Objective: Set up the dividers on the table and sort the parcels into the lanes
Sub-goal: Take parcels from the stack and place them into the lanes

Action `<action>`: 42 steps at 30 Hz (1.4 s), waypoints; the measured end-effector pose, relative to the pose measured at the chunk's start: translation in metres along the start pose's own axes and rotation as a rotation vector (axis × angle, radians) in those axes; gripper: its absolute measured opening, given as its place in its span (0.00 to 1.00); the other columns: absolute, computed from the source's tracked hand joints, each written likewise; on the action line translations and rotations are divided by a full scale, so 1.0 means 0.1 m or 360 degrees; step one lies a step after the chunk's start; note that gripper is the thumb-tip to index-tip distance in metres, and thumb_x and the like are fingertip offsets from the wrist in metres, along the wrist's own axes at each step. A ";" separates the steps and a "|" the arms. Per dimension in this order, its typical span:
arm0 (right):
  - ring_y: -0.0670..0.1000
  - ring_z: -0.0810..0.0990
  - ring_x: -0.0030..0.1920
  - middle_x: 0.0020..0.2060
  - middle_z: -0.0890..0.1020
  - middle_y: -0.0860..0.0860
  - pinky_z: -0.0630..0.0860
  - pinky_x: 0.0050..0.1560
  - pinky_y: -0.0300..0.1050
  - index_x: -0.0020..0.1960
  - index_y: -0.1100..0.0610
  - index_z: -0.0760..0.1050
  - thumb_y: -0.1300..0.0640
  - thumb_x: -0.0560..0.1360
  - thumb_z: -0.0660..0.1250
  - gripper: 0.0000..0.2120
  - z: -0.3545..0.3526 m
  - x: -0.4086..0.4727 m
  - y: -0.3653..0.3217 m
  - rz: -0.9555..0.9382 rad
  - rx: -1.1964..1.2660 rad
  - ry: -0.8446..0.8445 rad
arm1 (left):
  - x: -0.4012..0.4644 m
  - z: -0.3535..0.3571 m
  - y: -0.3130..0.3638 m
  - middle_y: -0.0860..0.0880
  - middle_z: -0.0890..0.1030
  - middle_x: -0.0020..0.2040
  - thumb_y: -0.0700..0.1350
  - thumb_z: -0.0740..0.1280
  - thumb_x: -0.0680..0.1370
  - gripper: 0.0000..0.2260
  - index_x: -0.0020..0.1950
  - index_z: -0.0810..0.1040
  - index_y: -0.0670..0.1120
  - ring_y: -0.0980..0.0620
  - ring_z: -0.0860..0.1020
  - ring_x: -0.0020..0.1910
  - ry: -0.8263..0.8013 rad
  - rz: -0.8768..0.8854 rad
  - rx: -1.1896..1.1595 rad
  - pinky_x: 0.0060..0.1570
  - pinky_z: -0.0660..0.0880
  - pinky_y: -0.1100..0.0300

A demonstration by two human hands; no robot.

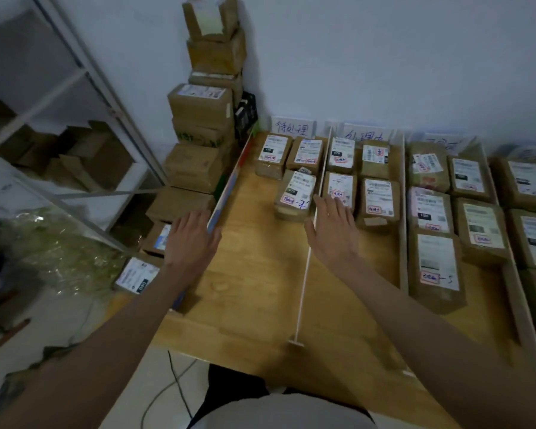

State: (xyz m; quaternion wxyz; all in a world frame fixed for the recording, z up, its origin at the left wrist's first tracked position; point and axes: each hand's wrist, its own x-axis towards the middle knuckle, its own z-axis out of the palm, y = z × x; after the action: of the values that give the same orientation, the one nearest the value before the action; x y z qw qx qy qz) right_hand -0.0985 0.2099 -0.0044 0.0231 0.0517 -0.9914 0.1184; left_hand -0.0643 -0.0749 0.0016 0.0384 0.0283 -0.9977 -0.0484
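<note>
Brown labelled parcels fill lanes between thin white dividers at 12 o'clock on the tabletop; both hands' fingers spread, empty.

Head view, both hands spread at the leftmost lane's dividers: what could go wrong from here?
1. The right hand lies over the thin white divider, which stands on a small foot; a sideways push could tip it or skew the lane.
2. The nearest parcel in that lane sits askew against that divider, so shifting it may drag the parcel.
3. The left hand is at the coloured divider on the table edge; a nudge outward might drop it onto the boxes stacked beside.
</note>
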 end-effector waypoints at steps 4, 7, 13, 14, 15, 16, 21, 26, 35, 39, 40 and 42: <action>0.57 0.61 0.76 0.75 0.65 0.55 0.59 0.76 0.55 0.78 0.57 0.59 0.47 0.82 0.54 0.26 0.20 -0.04 -0.43 0.0002 -0.0032 -0.0023 | -0.06 0.08 -0.55 0.40 0.76 0.66 0.55 0.58 0.82 0.22 0.68 0.73 0.41 0.38 0.74 0.64 0.0004 -0.0047 -0.0032 0.67 0.68 0.45; 0.57 0.63 0.75 0.73 0.68 0.55 0.60 0.75 0.54 0.77 0.58 0.60 0.47 0.82 0.55 0.26 0.40 -0.08 -0.81 0.0006 -0.0031 -0.0004 | -0.04 0.16 -1.01 0.41 0.77 0.65 0.55 0.55 0.81 0.23 0.67 0.73 0.42 0.39 0.75 0.62 -0.0030 -0.0022 -0.0011 0.67 0.68 0.45; 0.56 0.66 0.72 0.71 0.70 0.55 0.64 0.73 0.55 0.76 0.58 0.62 0.48 0.82 0.56 0.25 0.87 -0.23 -1.73 0.0104 0.0048 -0.0054 | 0.00 0.36 -1.92 0.40 0.76 0.65 0.52 0.60 0.82 0.20 0.69 0.72 0.41 0.39 0.75 0.63 -0.0100 0.0087 -0.0041 0.66 0.68 0.45; 0.56 0.66 0.73 0.71 0.70 0.55 0.64 0.73 0.55 0.76 0.58 0.62 0.48 0.82 0.56 0.25 0.96 -0.26 -1.89 0.0126 0.0076 -0.0075 | -0.02 0.39 -2.06 0.40 0.76 0.65 0.53 0.59 0.82 0.20 0.69 0.72 0.41 0.39 0.75 0.63 -0.0126 0.0084 -0.0051 0.66 0.68 0.45; 0.56 0.66 0.73 0.71 0.70 0.55 0.63 0.73 0.55 0.76 0.58 0.63 0.48 0.82 0.57 0.25 1.05 -0.28 -2.05 0.0148 0.0107 -0.0091 | -0.02 0.44 -2.19 0.40 0.76 0.65 0.53 0.57 0.82 0.21 0.68 0.73 0.41 0.39 0.75 0.63 -0.0157 0.0076 -0.0067 0.66 0.69 0.44; 0.56 0.66 0.73 0.71 0.70 0.55 0.63 0.74 0.55 0.76 0.58 0.63 0.49 0.82 0.57 0.25 1.16 -0.29 -2.24 0.0181 0.0133 -0.0118 | -0.03 0.50 -2.37 0.40 0.76 0.65 0.54 0.56 0.81 0.22 0.68 0.73 0.42 0.39 0.74 0.64 -0.0209 0.0070 -0.0083 0.66 0.68 0.44; 0.56 0.66 0.72 0.71 0.70 0.55 0.63 0.73 0.52 0.75 0.58 0.63 0.50 0.82 0.58 0.24 1.50 -0.48 -2.83 0.0245 0.0169 -0.0274 | -0.24 0.72 -2.75 0.41 0.74 0.66 0.54 0.58 0.82 0.22 0.70 0.70 0.42 0.40 0.72 0.65 -0.0438 0.0052 -0.0251 0.67 0.67 0.44; 0.54 0.68 0.68 0.67 0.72 0.52 0.66 0.68 0.50 0.70 0.56 0.67 0.51 0.82 0.57 0.18 1.74 -0.64 -3.26 0.0222 0.0126 -0.0443 | -0.41 0.89 -2.91 0.45 0.77 0.63 0.63 0.63 0.77 0.32 0.76 0.62 0.47 0.43 0.77 0.61 -0.0623 -0.0044 -0.0476 0.63 0.71 0.46; 0.56 0.68 0.67 0.69 0.69 0.53 0.67 0.63 0.50 0.73 0.55 0.62 0.50 0.80 0.62 0.24 1.86 -0.60 -3.53 0.0294 0.0067 -0.0572 | -0.26 0.95 -3.19 0.47 0.78 0.63 0.61 0.74 0.70 0.40 0.76 0.58 0.53 0.44 0.79 0.59 -0.0747 -0.0133 -0.0705 0.56 0.77 0.43; 0.56 0.69 0.64 0.66 0.69 0.54 0.67 0.60 0.49 0.72 0.55 0.63 0.48 0.78 0.64 0.25 1.91 -0.52 -3.65 0.0285 0.0057 -0.0569 | -0.18 0.89 -3.28 0.45 0.76 0.65 0.59 0.76 0.71 0.41 0.76 0.60 0.49 0.42 0.76 0.63 -0.0714 -0.0212 -0.0724 0.57 0.75 0.45; 0.56 0.70 0.63 0.65 0.69 0.54 0.68 0.60 0.49 0.71 0.56 0.64 0.48 0.78 0.65 0.25 1.92 -0.50 -3.66 0.0297 0.0083 -0.0568 | -0.18 0.89 -3.29 0.45 0.76 0.65 0.59 0.76 0.70 0.40 0.76 0.61 0.48 0.42 0.76 0.62 -0.0706 -0.0264 -0.0751 0.57 0.75 0.45; 0.56 0.71 0.63 0.66 0.69 0.54 0.71 0.60 0.50 0.71 0.56 0.64 0.50 0.77 0.67 0.26 1.92 -0.49 -3.68 0.0338 0.0177 -0.0587 | -0.22 0.92 -3.30 0.47 0.76 0.63 0.60 0.75 0.70 0.36 0.71 0.65 0.48 0.44 0.78 0.60 -0.0741 -0.0381 -0.0835 0.54 0.77 0.45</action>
State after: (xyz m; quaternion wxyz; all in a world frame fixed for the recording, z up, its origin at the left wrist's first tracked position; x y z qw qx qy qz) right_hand -0.0170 -0.1863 -0.1081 -0.1740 -0.0310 -0.9706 0.1633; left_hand -0.0322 -0.3925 -0.1234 -0.1897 0.1221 -0.9230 -0.3119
